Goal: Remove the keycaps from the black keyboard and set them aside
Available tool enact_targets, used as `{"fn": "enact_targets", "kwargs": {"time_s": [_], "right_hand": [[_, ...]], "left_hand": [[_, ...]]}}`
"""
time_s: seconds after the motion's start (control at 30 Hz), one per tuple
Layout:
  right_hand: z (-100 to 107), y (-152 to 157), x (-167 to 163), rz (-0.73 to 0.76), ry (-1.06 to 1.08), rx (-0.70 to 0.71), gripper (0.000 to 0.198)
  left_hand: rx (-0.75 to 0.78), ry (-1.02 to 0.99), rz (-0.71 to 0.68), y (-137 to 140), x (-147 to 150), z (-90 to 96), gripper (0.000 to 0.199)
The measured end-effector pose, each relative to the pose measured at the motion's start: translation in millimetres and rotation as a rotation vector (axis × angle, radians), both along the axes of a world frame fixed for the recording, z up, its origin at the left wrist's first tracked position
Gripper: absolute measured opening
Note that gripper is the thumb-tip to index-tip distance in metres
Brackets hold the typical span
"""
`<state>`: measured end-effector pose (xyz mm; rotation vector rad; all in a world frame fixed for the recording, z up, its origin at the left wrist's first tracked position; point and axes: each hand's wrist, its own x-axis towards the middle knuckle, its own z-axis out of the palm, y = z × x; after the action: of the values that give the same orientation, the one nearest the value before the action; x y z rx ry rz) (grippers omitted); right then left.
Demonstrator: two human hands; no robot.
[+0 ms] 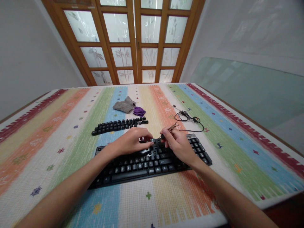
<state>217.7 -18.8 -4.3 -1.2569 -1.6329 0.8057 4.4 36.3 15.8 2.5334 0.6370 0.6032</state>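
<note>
A black computer keyboard lies on the table in front of me, with some keycaps off its upper part. My left hand rests over the upper left of it, thumb and index finger nearly closed together by the top row; what lies between them is too small to make out. Over the upper right, my right hand pinches a slim brownish two-pronged tool. A thin dark tip points from these fingers toward the left fingertips. Behind the left hand, loose black keycaps stand in rows.
A grey cloth and a small purple cloth bundle lie beyond the keycaps. Right of them is a coiled black cable. A striped tablecloth covers the table. Wood-framed glass doors stand behind it.
</note>
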Motion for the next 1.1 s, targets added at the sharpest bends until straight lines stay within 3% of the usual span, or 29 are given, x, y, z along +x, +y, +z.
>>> {"fn": "enact_targets", "kwargs": {"time_s": [0.27, 0.37, 0.53, 0.87, 1.1], "right_hand": [[8.2, 1.4, 6.3, 0.009, -0.216, 0.125, 0.038], [13.3, 0.7, 12.4, 0.067, -0.255, 0.148, 0.037], [19.6, 1.8, 22.9, 0.228, -0.310, 0.060, 0.037], [14.0, 5.1, 24.2, 0.360, -0.161, -0.158, 0.029], [12.9, -7.6, 2.1, 0.406, -0.469, 0.135, 0.028]], "left_hand": [[0.343, 0.127, 0.190, 32.0, -18.5, -30.2, 0.017], [0.408, 0.215, 0.233, 39.6, -23.1, -38.7, 0.017], [0.451, 0.291, 0.270, 42.4, -21.9, -45.7, 0.020], [0.523, 0.346, 0.358, 43.8, -21.1, -50.8, 0.020], [0.537, 0.356, 0.393, 43.7, -20.6, -51.5, 0.021]]}}
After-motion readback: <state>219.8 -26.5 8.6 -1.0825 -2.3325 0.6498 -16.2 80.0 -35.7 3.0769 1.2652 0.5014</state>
